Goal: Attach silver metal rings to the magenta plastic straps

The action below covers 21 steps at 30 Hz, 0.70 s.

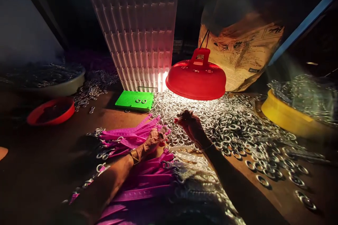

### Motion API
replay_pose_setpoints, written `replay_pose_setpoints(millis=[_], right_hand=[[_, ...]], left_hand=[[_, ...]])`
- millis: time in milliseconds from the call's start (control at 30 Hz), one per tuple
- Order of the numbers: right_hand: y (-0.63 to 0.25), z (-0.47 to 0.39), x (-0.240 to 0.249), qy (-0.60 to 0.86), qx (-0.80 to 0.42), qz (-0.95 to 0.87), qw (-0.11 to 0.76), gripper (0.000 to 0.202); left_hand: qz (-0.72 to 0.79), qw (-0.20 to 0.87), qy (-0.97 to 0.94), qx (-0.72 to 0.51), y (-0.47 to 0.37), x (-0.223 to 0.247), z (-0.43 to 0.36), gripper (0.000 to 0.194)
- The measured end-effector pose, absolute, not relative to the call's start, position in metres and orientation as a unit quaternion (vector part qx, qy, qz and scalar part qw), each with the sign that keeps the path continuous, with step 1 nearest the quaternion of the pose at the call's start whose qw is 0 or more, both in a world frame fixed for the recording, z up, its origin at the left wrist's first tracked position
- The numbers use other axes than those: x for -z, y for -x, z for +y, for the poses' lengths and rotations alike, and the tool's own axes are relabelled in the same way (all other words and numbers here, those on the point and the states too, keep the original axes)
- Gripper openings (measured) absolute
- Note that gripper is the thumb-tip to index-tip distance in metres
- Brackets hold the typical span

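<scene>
Closest to me, purple plastic straps (142, 182) lie fanned across the bench (47, 168), each tipped with a metal ring. Above them the left hand (151, 142) has its grip pinched on one strap end, fingers curled tight. Just beside it, the right hand (191, 126) is clenched on something small and silvery; I cannot tell exactly what. Both hands meet at the edge of a wide heap of loose metal rings (237, 126) spreading rightward. Farther on hangs a red lamp (196, 79), glowing down on the heap, with a green block (135, 100) to its left. A red bowl (51, 110) and a yellow tub (285, 114) flank the sides, and a white ribbed panel (139, 28) stands behind.
</scene>
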State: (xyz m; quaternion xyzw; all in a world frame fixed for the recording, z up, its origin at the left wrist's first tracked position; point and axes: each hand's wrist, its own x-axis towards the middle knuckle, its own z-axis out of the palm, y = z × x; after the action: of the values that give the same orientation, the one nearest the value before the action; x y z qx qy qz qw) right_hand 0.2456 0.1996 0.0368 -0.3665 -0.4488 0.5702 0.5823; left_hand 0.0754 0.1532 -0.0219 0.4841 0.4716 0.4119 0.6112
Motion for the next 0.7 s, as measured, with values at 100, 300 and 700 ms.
replay_pose_setpoints(millis=[100,300,700], right_hand=[[-0.259,0.206,-0.052,0.353,-0.578,-0.451,0.581,0.025],[-0.250,0.171,-0.044,0.417,-0.513,-0.613,0.432,0.021],[-0.225,0.146,-0.026,0.405,-0.441,-0.678,0.426,0.015]], left_hand=[[0.443,0.608,-0.509,-0.418,-0.074,0.029,0.150,0.053],[0.444,0.636,-0.462,-0.430,-0.080,0.001,0.143,0.040],[0.394,0.710,-0.392,-0.432,-0.081,-0.014,0.132,0.032]])
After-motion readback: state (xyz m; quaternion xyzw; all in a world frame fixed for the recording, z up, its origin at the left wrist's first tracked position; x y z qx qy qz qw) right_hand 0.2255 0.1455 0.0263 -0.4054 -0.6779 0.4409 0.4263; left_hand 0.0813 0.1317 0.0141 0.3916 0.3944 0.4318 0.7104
